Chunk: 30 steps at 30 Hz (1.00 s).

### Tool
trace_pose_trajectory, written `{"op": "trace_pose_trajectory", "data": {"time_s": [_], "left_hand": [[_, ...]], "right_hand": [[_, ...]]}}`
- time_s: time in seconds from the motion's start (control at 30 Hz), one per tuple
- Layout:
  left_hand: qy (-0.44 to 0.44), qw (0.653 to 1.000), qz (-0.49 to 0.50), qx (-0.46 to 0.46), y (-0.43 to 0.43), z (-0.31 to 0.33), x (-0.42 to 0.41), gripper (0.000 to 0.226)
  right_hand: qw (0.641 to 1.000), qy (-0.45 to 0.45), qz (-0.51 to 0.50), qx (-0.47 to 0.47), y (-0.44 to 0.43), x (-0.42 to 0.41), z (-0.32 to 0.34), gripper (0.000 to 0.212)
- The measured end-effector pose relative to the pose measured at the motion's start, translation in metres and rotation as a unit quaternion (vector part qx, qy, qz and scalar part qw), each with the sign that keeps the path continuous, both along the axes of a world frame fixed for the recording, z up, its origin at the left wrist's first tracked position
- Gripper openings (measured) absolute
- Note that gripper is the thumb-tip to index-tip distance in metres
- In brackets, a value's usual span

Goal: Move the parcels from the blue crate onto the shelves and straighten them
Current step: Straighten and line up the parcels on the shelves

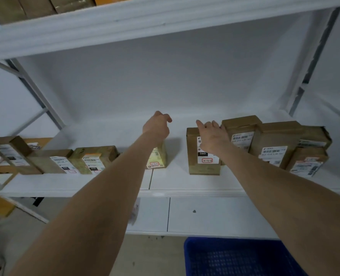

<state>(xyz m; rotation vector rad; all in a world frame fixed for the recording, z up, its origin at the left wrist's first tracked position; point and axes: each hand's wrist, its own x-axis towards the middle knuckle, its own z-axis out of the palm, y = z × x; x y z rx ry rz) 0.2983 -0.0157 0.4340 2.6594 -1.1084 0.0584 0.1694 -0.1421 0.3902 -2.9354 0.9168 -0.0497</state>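
Observation:
A row of brown labelled parcels stands on the white middle shelf. My left hand reaches over a small yellowish parcel, fingers curled loosely just above its top, holding nothing. My right hand lies flat against the top front of an upright brown parcel marked 060, fingers spread. Touching that parcel's right side stand more parcels. Only the corner of the blue crate shows, at the bottom right on the floor; no parcels are visible in that part.
Several parcels lean along the shelf's left part. An upper shelf carries more boxes. A lower white shelf lies under the arms. Grey metal uprights stand at both sides, and a white wall closes the back.

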Motion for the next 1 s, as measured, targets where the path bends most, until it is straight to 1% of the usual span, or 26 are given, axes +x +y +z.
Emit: {"op": "trace_pose_trajectory", "data": {"time_s": [0.07, 0.1, 0.2, 0.33, 0.4, 0.47, 0.57, 0.67, 0.8, 0.9, 1.0], "left_hand": [[0.020, 1.000, -0.015, 0.014, 0.003, -0.010, 0.008, 0.046], [0.028, 0.999, -0.021, 0.022, 0.004, -0.016, 0.012, 0.048], [0.061, 0.997, -0.027, 0.026, 0.008, -0.028, 0.030, 0.049], [0.118, 0.992, -0.030, -0.020, 0.009, -0.032, 0.047, 0.056], [0.133, 0.990, -0.037, -0.040, 0.006, -0.033, 0.051, 0.058], [0.121, 0.991, -0.047, -0.041, 0.004, -0.033, 0.055, 0.053], [0.084, 0.994, -0.060, -0.034, 0.001, -0.035, 0.056, 0.040], [0.048, 0.997, -0.049, -0.033, -0.001, -0.036, 0.055, 0.037], [-0.007, 0.999, -0.046, -0.013, -0.003, -0.036, 0.046, 0.037], [-0.013, 0.999, -0.030, 0.027, -0.004, -0.036, 0.036, 0.039], [-0.014, 0.999, -0.011, 0.028, -0.007, -0.030, 0.024, 0.048]], "right_hand": [[1.000, -0.009, -0.009, -0.003, 0.003, 0.010, -0.003, 0.063], [1.000, -0.019, -0.014, -0.002, 0.006, 0.016, -0.003, 0.060], [0.999, -0.037, 0.001, -0.006, 0.013, 0.040, -0.007, 0.061], [0.998, -0.057, 0.021, -0.024, 0.027, 0.075, -0.012, 0.062], [0.997, -0.063, 0.024, -0.027, 0.033, 0.089, -0.013, 0.061], [0.997, -0.065, 0.028, -0.028, 0.036, 0.099, -0.015, 0.061], [0.996, -0.076, 0.027, -0.025, 0.037, 0.106, -0.017, 0.058], [0.997, -0.074, 0.032, -0.014, 0.033, 0.104, -0.015, 0.055], [0.998, -0.058, 0.007, -0.019, 0.030, 0.091, -0.020, 0.070], [0.999, -0.037, 0.003, -0.002, 0.030, 0.079, -0.020, 0.083], [0.997, -0.071, 0.005, 0.009, 0.027, 0.063, -0.008, 0.087]]}}
